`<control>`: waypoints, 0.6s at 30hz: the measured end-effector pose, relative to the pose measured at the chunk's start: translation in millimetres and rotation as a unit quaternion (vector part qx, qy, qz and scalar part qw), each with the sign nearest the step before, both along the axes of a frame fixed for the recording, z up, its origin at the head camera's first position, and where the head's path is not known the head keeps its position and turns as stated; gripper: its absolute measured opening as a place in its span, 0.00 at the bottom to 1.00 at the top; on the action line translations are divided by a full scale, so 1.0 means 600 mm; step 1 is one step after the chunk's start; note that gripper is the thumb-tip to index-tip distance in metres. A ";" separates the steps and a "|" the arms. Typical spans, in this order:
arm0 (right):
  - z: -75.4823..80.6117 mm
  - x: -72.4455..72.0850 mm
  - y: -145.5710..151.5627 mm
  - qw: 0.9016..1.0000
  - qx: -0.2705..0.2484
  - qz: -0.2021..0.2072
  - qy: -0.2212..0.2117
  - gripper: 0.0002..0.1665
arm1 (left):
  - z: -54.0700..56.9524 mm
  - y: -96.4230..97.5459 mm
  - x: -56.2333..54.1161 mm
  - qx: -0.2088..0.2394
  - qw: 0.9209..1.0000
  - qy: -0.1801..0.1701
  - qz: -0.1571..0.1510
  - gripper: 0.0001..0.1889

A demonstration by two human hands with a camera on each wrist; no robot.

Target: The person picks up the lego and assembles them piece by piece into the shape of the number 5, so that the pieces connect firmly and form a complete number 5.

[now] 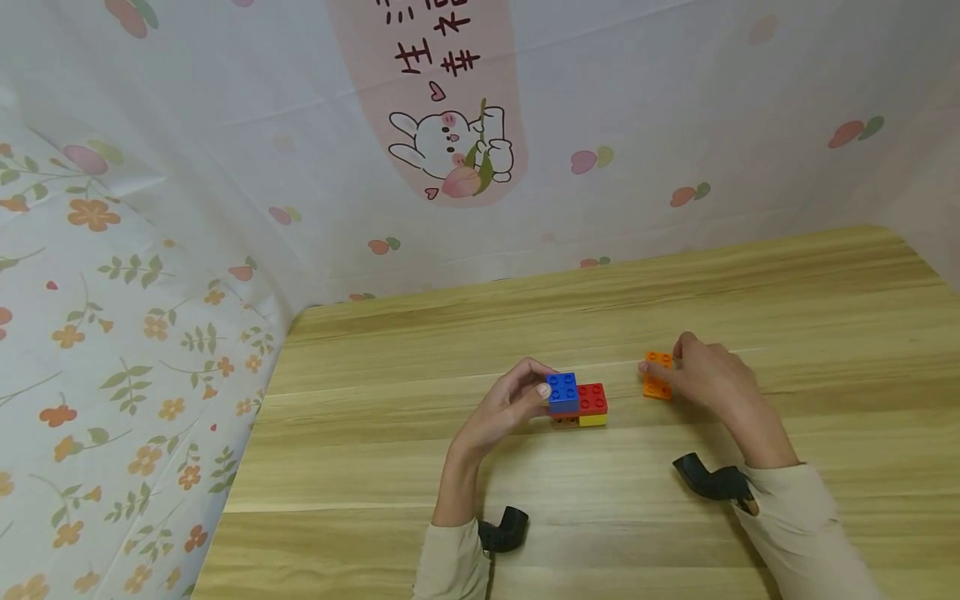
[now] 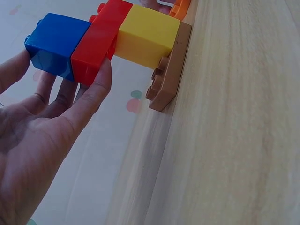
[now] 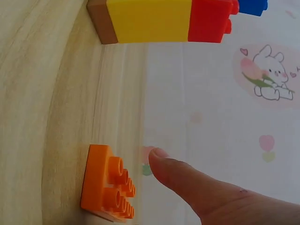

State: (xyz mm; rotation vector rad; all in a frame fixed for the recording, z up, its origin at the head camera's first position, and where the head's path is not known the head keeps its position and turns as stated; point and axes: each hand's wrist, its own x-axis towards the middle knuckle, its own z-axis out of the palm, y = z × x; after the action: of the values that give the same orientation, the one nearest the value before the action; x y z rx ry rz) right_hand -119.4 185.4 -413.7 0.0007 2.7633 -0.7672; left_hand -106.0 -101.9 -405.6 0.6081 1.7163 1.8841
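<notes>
A small build of toy building bricks stands on the table: a flat brown brick (image 2: 169,70) at the bottom, a yellow brick (image 2: 147,35) on it, a red brick (image 1: 592,398) across that, and a blue brick (image 1: 563,393) on top at the left. My left hand (image 1: 501,410) grips the blue brick, thumb on its near side, with a fingertip also against the red one. To the right lies a flat orange brick (image 1: 657,377), studs up. Over its right side hovers my right hand (image 1: 711,377); in the right wrist view its thumb (image 3: 187,180) is apart from the studs.
The wooden table (image 1: 375,467) reaches back to a white patterned cloth (image 1: 600,200). Another flowered cloth (image 1: 150,367) hangs along the left side. Black curved mounts (image 1: 708,479) stick out from both sleeves above the tabletop.
</notes>
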 end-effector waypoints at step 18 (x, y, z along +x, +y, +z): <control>-0.008 0.001 -0.019 1.000 0.004 0.008 -0.008 0.37 | -0.026 -0.003 -0.010 0.000 1.000 -0.007 0.002 0.14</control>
State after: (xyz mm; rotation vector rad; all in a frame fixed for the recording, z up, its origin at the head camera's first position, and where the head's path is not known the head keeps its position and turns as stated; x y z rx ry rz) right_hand -118.8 174.3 -418.3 -0.0131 2.7474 -0.7486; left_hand -111.9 -103.4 -421.0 0.5908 1.7091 1.8875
